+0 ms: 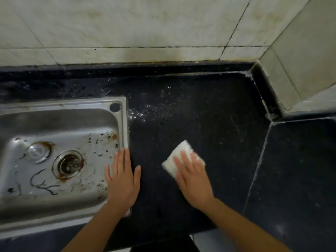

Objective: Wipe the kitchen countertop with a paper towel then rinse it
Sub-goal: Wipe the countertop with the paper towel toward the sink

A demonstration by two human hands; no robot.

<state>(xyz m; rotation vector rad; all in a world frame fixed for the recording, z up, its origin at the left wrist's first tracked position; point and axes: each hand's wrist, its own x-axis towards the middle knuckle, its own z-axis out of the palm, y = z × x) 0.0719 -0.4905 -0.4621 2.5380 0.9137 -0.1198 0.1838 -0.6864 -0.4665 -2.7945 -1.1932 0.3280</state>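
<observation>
A folded white paper towel [177, 157] lies flat on the black stone countertop [209, 115]. My right hand [192, 177] presses down on it with straight fingers, covering its near right part. My left hand [123, 180] rests flat with spread fingers on the right rim of the steel sink [54, 213] and the counter beside it. White specks and powder [143, 111] are scattered on the counter near the sink's far right corner.
The sink basin is stained, with a rusty drain [68, 164] and dark debris. Tiled walls [145, 30] close off the back and the right corner. A second black slab [300, 179] lies to the right across a seam.
</observation>
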